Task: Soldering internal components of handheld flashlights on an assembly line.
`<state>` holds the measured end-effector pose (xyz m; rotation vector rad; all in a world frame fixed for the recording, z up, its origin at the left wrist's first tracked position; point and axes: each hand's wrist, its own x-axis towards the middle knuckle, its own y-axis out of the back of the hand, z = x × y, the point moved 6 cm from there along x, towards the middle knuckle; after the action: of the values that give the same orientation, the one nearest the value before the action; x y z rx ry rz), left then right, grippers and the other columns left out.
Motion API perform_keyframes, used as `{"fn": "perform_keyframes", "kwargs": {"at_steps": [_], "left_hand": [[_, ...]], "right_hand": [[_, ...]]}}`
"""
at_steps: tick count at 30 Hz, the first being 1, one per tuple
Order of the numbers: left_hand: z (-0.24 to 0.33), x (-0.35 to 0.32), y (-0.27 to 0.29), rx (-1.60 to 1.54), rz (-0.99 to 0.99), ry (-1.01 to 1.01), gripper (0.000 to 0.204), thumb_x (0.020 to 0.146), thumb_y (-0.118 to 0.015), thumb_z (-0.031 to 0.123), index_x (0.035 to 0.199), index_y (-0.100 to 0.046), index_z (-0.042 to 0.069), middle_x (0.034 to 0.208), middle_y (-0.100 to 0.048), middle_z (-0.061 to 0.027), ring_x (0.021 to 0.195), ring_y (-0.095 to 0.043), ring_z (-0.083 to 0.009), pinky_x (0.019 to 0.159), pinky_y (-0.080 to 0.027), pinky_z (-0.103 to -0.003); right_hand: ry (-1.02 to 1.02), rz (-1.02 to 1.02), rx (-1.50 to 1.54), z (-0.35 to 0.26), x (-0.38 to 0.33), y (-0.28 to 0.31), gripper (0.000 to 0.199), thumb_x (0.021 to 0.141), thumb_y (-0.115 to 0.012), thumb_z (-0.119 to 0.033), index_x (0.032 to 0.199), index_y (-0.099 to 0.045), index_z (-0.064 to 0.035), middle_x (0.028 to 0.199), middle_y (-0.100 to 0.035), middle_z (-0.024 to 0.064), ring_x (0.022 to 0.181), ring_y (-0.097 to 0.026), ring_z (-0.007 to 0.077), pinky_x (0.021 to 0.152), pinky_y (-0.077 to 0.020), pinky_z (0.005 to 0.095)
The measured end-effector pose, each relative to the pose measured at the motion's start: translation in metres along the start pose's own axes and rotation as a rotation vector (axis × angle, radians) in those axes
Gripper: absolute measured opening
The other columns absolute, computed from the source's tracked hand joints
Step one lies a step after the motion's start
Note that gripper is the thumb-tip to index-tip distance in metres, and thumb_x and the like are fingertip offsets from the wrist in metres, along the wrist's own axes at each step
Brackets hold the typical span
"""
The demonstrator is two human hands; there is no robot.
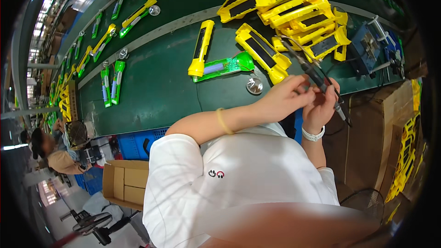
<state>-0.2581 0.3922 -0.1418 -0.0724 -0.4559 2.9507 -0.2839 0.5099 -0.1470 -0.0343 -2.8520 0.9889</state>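
Note:
A soldering iron (315, 76) with a black handle and cord slants across my fingers at the bench's near right edge. My right hand (320, 108), with a white wristband, is closed around its handle. Beside it my left hand (289, 95) is closed in a pinch; whatever lies between its fingertips is too small to make out. Left of the hands sits a green housing half (236, 64) with a blue cylindrical cell. A round silver lamp reflector (254, 85) is wired to it. Yellow casings with dark panels lie on either side, one upright (202, 46), one slanted (263, 51).
A heap of yellow casings (305, 16) covers the far right of the green bench (151, 82). Right of it stands a blue metal device (366, 46) with a spool holder. Green lamp units (112, 82) lie to the left. A brown carton (367, 133) is at right; another person (59, 151) sits far left.

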Motion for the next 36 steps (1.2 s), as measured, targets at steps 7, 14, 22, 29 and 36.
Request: {"fn": "perform_keyframes", "kwargs": {"at_steps": [7,14,22,29,36], "left_hand": [[0.122,-0.017,0.162,1.878,-0.026,-0.554,0.047,0.064,-0.061,0.001,0.107,-0.061,0.019,0.119,-0.052,-0.0093,0.105,-0.05,-0.0253,0.084,-0.041,-0.037],[0.13,-0.012,0.222,2.0,-0.268,-0.53,0.024,0.066,-0.06,0.0,0.086,-0.059,0.013,0.113,-0.055,-0.0053,0.118,-0.045,-0.0257,0.1,-0.035,-0.042],[0.094,-0.029,0.206,1.842,0.161,-0.639,0.019,0.066,-0.069,0.008,0.071,-0.05,0.009,0.063,-0.048,-0.005,0.063,-0.049,-0.0235,0.062,-0.04,-0.034],[0.079,-0.067,0.214,1.757,0.263,-0.307,0.01,0.071,-0.067,0.01,0.077,-0.06,0.006,0.065,-0.054,-0.0058,0.067,-0.053,-0.0217,0.066,-0.041,-0.034],[0.078,-0.069,0.185,1.411,0.025,-0.342,0.056,0.062,-0.076,0.031,0.109,-0.059,0.006,0.115,-0.054,-0.0129,0.112,-0.048,-0.0313,0.095,-0.035,-0.047]], "right_hand": [[-0.123,-0.136,0.259,0.007,0.019,0.028,0.037,0.094,-0.036,-0.035,0.109,-0.053,-0.0054,0.088,-0.064,0.014,0.078,-0.062,0.0294,0.077,-0.0464,0.038],[-0.393,-0.418,0.289,0.05,-0.016,-0.035,0.05,0.093,-0.026,-0.053,0.128,-0.033,-0.0176,0.117,-0.05,0.0178,0.109,-0.05,0.0414,0.078,-0.0497,0.0596],[0.022,-0.43,-0.086,0.071,0.038,-0.054,0.052,0.091,-0.034,-0.053,0.13,-0.027,-0.0187,0.13,-0.041,0.0151,0.12,-0.041,0.0387,0.094,-0.0376,0.0593],[0.069,-0.475,-0.141,0.085,0.047,-0.072,0.05,0.089,-0.036,-0.055,0.127,-0.035,-0.0216,0.132,-0.042,0.0123,0.122,-0.039,0.0389,0.097,-0.0319,0.0622],[0.012,-0.553,-0.092,0.095,0.051,-0.096,0.062,0.084,-0.046,-0.057,0.12,-0.033,-0.0079,0.123,-0.046,0.0173,0.111,-0.05,0.0382,0.092,-0.0416,0.0553]]}}
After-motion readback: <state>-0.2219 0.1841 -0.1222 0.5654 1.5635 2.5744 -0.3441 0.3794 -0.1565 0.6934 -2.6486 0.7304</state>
